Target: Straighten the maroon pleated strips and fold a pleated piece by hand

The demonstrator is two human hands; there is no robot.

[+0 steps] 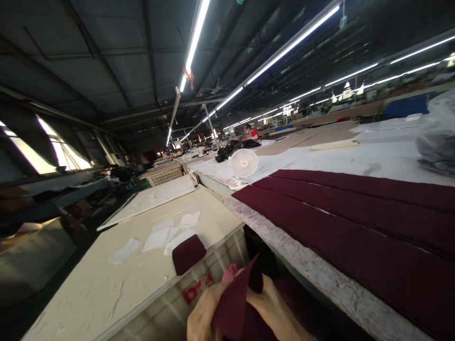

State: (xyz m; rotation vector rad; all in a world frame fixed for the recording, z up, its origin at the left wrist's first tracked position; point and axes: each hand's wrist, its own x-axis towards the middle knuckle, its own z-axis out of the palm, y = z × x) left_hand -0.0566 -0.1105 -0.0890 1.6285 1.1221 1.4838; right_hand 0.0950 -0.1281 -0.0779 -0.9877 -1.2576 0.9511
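Note:
Low in the head view, my left hand [204, 310] is closed on the left side of a maroon fabric piece [231, 305]. My right hand [275, 308] grips the same cloth from the right, its fingers partly hidden behind a raised fold. A red-and-white patterned bit of material [230, 273] shows just above my left hand; I cannot tell what it is. Ahead of my hands, a small stack of maroon fabric [188, 254] lies at the edge of a cream-covered surface [142, 274], beside several white paper pieces [159, 238].
Long stacks of maroon fabric [341, 237] cover the cutting table [261, 215] on my right. A white fan [243, 163] stands at its corner. A dark gap separates this table from the cream-covered bin. Farther back is a person in red [251, 133].

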